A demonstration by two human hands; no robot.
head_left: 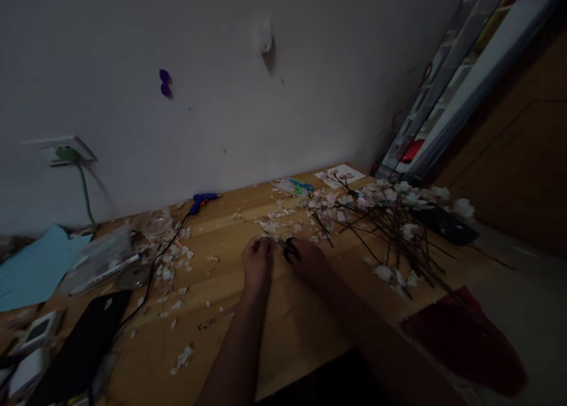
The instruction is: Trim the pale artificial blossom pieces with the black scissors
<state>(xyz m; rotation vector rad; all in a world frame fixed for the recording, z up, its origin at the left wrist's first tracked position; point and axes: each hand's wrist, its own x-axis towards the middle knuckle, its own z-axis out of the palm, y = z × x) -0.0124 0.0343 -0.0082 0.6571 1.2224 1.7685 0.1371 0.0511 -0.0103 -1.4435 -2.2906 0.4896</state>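
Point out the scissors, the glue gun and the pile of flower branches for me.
scissors (pixel 290 251): head view, on the black handle loop.
glue gun (pixel 201 200): head view, on its blue body.
flower branches (pixel 390 217): head view, on the stems mid-pile.

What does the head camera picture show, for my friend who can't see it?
Two hands meet over a wooden table in a dim room: the right hand holds black scissors, the left hand pinches something small. Flower branches lie to the right, petals are scattered about, and a blue glue gun lies near the wall.

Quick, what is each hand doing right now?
Left hand: closed, pinching something too small to tell.
Right hand: shut on black scissors.
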